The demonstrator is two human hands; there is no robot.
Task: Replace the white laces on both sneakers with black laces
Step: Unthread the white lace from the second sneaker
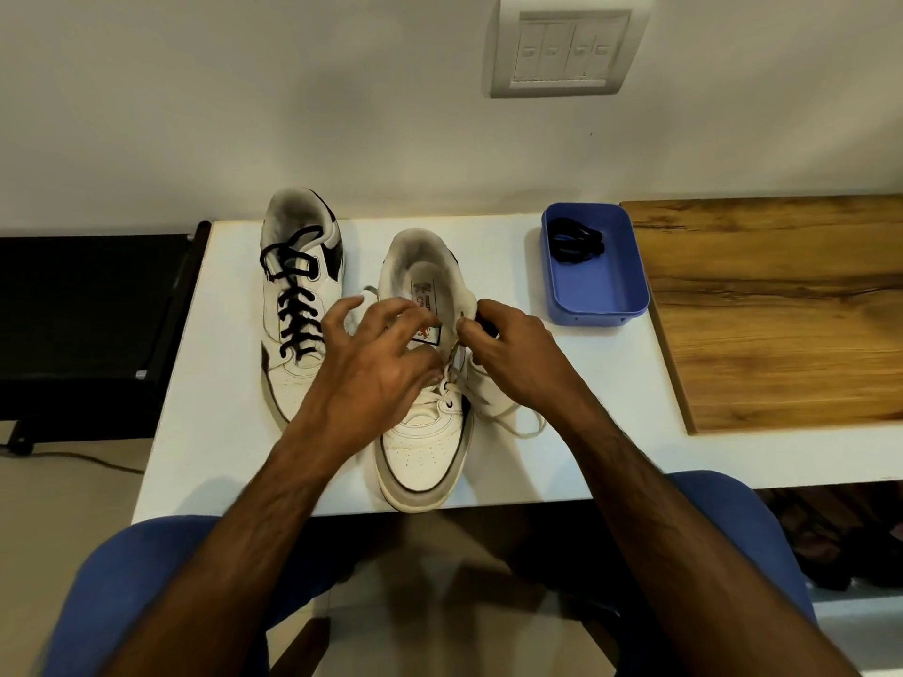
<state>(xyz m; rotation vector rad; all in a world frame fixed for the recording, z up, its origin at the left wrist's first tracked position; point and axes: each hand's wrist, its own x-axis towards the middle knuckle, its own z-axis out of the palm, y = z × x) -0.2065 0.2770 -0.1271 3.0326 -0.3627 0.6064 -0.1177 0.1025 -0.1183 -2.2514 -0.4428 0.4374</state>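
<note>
A plain wall [244, 90] is filling the twelve o'clock side, carrying a switch plate [567, 46]. A white table [220, 383] is sitting below, a wooden board [782, 310] lying at three o'clock, black furniture [83, 324] standing at nine.

On the white table [205, 432], bare surface lies between the white sneaker with white laces [425, 447] and the blue plastic tray [593, 295], open for a hand. On the left, the white sneaker with black laces [298, 305] blocks. The wooden board [782, 310] borders the right side, just beside the tray.
</note>
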